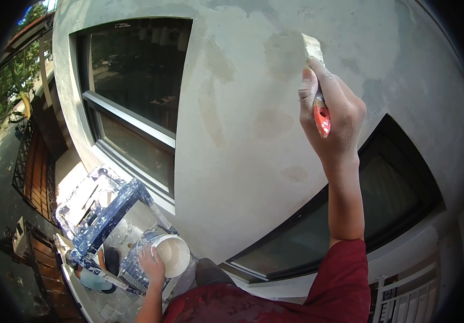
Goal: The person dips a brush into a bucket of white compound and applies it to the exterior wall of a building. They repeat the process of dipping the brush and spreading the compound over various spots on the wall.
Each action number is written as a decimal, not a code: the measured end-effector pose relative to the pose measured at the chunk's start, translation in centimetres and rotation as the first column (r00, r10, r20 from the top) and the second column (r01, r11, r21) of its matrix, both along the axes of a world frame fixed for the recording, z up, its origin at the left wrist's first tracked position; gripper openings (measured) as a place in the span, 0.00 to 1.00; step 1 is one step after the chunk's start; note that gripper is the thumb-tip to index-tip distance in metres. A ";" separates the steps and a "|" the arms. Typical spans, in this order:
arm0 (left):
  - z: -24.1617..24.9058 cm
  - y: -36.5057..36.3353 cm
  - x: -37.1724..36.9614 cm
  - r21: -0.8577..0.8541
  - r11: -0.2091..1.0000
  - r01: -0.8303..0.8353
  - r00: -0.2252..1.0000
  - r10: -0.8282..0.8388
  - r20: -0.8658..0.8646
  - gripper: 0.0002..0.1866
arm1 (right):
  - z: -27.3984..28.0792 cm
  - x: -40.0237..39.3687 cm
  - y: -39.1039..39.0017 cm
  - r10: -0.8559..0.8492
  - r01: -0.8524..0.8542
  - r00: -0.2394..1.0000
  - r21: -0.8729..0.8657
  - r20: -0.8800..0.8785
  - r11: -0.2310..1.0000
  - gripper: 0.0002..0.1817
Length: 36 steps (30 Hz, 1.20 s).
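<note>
My right hand (335, 110) is raised to the wall, fingers wrapped round a flat paintbrush (313, 47). Its pale, coated bristles point up at the wall, and the red handle end shows below my thumb. At the lower left, my left hand (152, 264) grips the rim of a white bucket (182, 265), which holds a cream-coloured paint or filler. The bucket is tilted towards me, beside a blue, paint-splashed stand. Darker, damp-looking patches mark the grey-white wall (243, 177) left of the brush.
A framed window (135, 75) is set in the wall on the left, and another dark window (388, 177) lies behind my right arm. The blue, paint-spattered stand (105, 220) rises left of the bucket. Below it is a person in a light blue top (95, 280). White railings (407, 299) stand lower right.
</note>
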State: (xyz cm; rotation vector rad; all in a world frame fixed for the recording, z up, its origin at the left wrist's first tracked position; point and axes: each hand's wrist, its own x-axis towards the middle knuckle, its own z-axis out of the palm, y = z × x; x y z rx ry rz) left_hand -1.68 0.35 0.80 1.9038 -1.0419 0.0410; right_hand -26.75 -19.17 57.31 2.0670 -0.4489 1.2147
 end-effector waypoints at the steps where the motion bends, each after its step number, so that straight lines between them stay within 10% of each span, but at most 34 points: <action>1: 0.0 -0.1 -0.1 -0.001 1.000 0.000 1.000 0.000 -0.002 0.16 | 0.0 -0.1 -0.4 -0.090 0.092 0.993 -0.023 0.075 0.996 0.13; 7: -0.1 0.0 0.0 0.010 1.000 -0.007 1.000 0.007 -0.028 0.16 | -4.1 0.1 -2.3 -0.417 0.432 0.869 -0.004 -0.268 0.902 0.12; 10: -0.2 0.1 0.1 0.003 1.000 0.003 1.000 -0.003 0.001 0.16 | -1.6 -0.5 -0.4 -0.061 0.062 0.998 0.057 -0.017 0.996 0.15; 13: 0.2 0.1 -0.1 -0.002 1.000 0.004 1.000 -0.004 -0.022 0.16 | -0.9 -0.8 -1.6 -0.174 0.178 0.970 -0.004 0.170 0.984 0.15; 16: 0.0 0.1 -0.2 0.000 1.000 -0.005 1.000 0.005 -0.023 0.16 | -4.3 -0.4 -3.3 -0.397 0.416 0.881 0.021 -0.257 0.909 0.16; 18: -0.2 0.0 -0.1 -0.006 1.000 -0.013 1.000 0.013 0.004 0.16 | -4.9 0.0 -2.6 -0.104 0.198 0.944 0.284 -0.314 0.938 0.14; 24: -0.1 0.0 0.1 0.006 1.000 -0.013 1.000 0.013 0.016 0.16 | -4.0 -0.4 -3.0 -0.099 0.097 0.979 0.020 0.178 0.995 0.12; 27: -0.6 -0.2 0.3 0.005 1.000 -0.021 0.999 0.021 0.036 0.15 | -8.8 0.3 -4.1 -0.052 0.046 0.998 0.215 0.022 0.976 0.10; 29: 0.0 -0.2 0.3 0.027 0.999 -0.021 0.999 0.020 0.037 0.15 | -12.5 1.4 -2.4 0.289 -0.268 0.957 0.474 0.028 0.839 0.08; 33: 0.4 -0.2 0.7 0.007 0.999 -0.036 0.997 0.036 0.067 0.13 | -23.3 2.8 1.7 0.438 -0.344 0.896 0.737 0.073 0.581 0.10; 35: -0.3 0.0 0.9 0.010 0.999 -0.048 0.996 0.047 0.073 0.13 | -29.6 2.8 3.2 0.322 -0.181 0.934 0.982 0.154 0.054 0.09; 36: -0.2 -0.2 0.8 0.008 0.999 -0.047 0.997 0.046 0.067 0.13 | -32.9 2.8 4.0 0.347 -0.161 0.927 0.987 0.144 0.020 0.09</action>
